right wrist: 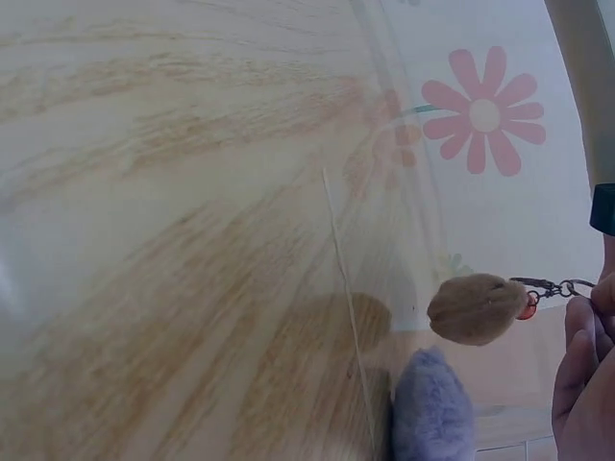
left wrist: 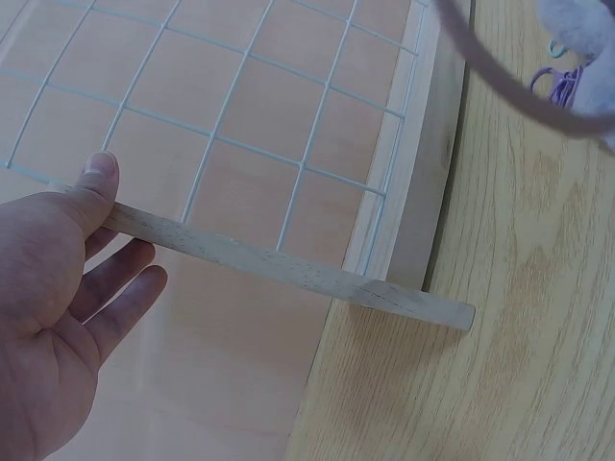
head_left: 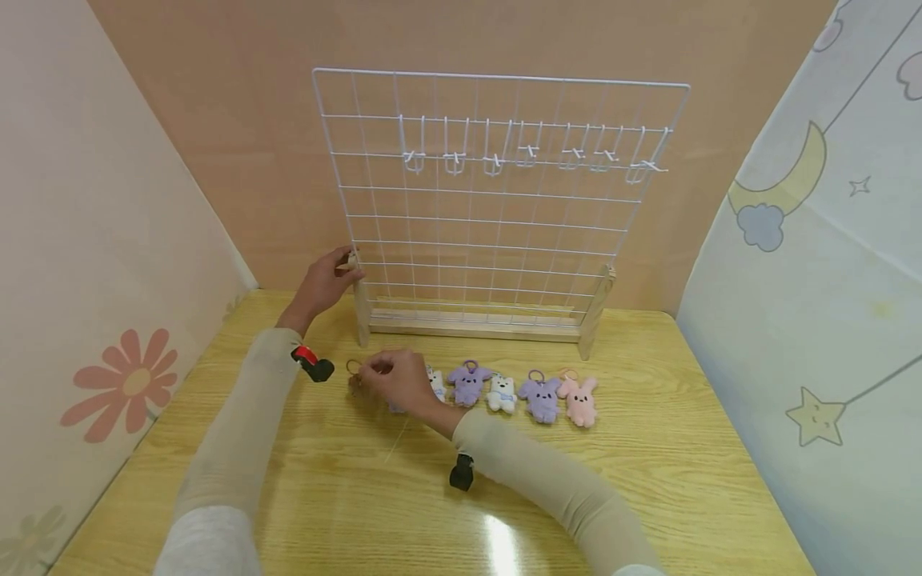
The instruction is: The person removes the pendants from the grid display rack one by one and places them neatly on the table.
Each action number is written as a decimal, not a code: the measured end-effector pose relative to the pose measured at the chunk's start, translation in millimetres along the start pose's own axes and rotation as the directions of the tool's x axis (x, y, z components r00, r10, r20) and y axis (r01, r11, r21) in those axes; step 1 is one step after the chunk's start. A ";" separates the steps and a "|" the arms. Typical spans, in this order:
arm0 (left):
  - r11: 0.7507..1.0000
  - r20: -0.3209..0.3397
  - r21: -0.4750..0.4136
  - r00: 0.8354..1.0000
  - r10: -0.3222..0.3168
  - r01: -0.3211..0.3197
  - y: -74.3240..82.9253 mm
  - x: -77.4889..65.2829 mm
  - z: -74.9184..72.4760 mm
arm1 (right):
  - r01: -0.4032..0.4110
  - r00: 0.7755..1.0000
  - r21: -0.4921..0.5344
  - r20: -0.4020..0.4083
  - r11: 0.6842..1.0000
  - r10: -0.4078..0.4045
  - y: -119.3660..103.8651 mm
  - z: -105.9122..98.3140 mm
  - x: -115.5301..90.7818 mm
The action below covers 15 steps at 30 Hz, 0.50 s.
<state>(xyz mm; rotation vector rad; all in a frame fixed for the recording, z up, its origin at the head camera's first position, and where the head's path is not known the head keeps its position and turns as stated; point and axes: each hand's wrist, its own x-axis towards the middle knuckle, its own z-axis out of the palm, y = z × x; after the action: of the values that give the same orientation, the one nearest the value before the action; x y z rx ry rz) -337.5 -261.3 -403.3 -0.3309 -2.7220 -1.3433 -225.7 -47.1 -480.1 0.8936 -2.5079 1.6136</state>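
My left hand grips the top of the left wooden upright of a white wire grid rack, thumb on one side and fingers behind. At the left end of a row of plush keychains, my right hand pinches the metal clasp of a brown plush keychain. In the right wrist view this keychain hangs just above the table, with a small red bead near its chain. A lavender plush lies close to it, mostly hidden by the right hand in the head view.
Purple, white and pink plush keychains lie in a row before the rack. Several white wire hooks hang on the grid's upper part. A thin pale strand lies on the wooden table. Patterned walls stand at both sides.
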 end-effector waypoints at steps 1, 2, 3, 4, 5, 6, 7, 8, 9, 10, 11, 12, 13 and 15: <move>1.000 -0.002 0.001 1.000 0.001 -0.001 0.5 -0.3 0.0 | 0.000 1.000 -0.005 0.010 1.000 0.000 -0.2 0.4 -0.4; 1.000 -0.004 0.000 1.000 0.002 -0.002 0.8 -0.6 -0.1 | -0.001 1.000 -0.010 0.019 1.000 0.001 -0.3 0.8 -0.8; 1.000 -0.005 0.000 1.000 0.002 -0.002 1.0 -0.6 0.0 | -0.002 1.000 -0.010 0.028 1.000 0.002 -0.3 1.4 -1.1; 1.000 -0.006 -0.001 1.000 0.003 -0.003 1.4 -0.9 -0.1 | -0.004 0.999 -0.006 0.036 1.000 0.004 -0.1 1.7 -1.4; 1.000 -0.006 -0.001 1.000 0.005 -0.005 1.7 -0.9 -0.3 | -0.006 0.999 -0.004 0.046 1.000 0.006 0.0 1.9 -1.5; 1.000 -0.007 -0.002 1.000 0.005 -0.005 2.0 -1.1 -0.4 | -0.007 0.999 -0.005 0.053 1.000 0.007 0.2 1.9 -1.6; 1.000 -0.008 -0.006 1.000 0.005 -0.005 2.2 -1.3 -0.6 | -0.007 0.998 -0.004 0.057 1.000 0.007 0.5 1.9 -1.6; 1.000 -0.007 -0.007 1.000 0.004 -0.004 2.2 -1.1 -0.6 | -0.007 0.998 -0.005 0.062 1.000 0.008 1.0 2.0 -1.4; 1.000 -0.006 -0.008 1.000 0.003 -0.003 2.2 -1.1 -0.7 | -0.008 0.998 -0.007 0.067 1.000 0.008 1.7 1.9 -1.3; 1.000 -0.005 -0.009 1.000 0.002 -0.002 2.1 -0.9 -0.7 | -0.006 0.997 -0.013 0.071 1.000 0.007 2.2 1.6 -1.1; 1.000 -0.003 -0.009 1.000 0.000 0.000 2.0 -0.8 -0.7 | -0.004 0.997 -0.023 0.075 1.000 0.006 2.9 1.3 -0.8; 1.000 -0.004 -0.008 1.000 -0.001 0.001 1.8 -0.7 -0.5 | -0.004 0.997 -0.026 0.078 1.000 0.006 3.8 1.0 -0.6; 1.000 -0.002 -0.006 1.000 -0.003 0.003 1.6 -0.6 -0.5 | -0.005 0.997 -0.030 0.082 1.000 0.008 4.5 0.7 -0.2; 1.000 0.001 -0.005 1.000 -0.006 0.006 1.2 -0.3 -0.2 | -0.011 0.996 -0.037 0.088 0.999 0.014 5.8 -0.3 0.7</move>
<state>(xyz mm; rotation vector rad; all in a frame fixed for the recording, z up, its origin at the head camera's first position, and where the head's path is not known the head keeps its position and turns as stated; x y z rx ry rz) -336.9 -260.8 -402.3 -0.3245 -2.7232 -1.3521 -229.1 -45.4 -484.5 0.9677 -2.5964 1.5601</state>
